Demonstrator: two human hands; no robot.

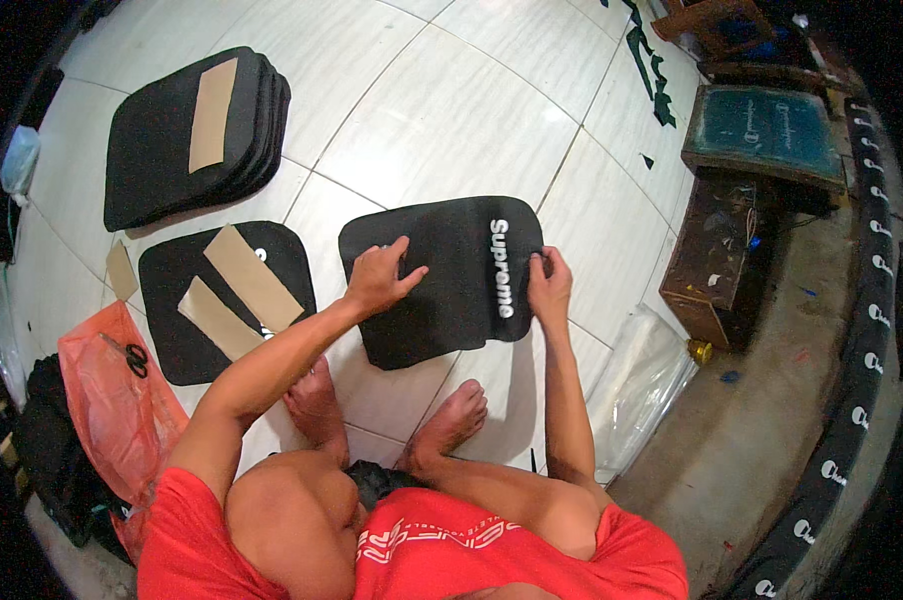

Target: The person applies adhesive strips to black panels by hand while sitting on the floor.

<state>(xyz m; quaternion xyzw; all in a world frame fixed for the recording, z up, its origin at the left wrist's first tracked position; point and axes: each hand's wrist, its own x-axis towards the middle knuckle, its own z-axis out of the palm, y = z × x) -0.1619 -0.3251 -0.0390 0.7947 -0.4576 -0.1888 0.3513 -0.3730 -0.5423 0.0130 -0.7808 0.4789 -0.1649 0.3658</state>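
Observation:
A flat black panel (444, 292) with rounded corners lies before me, white lettering running down its right side. Its lower edge has a step near the lettering. My left hand (382, 279) is over the panel's left part, thumb and forefinger spread; contact with the surface is hard to tell. At the right edge, my right hand (550, 289) pinches the panel between thumb and fingers. To the left lies another black panel (174, 270), bearing two tan card strips (253, 277), with white print partly hidden beneath them.
A stack of black panels (174, 150) with a card strip on top stands at upper left. Scissors (136, 361) lie on an orange plastic bag (114, 405). Clear plastic sheets (639, 390) and a wooden box (710, 255) are right. Dark scraps (650, 67) litter the tiles.

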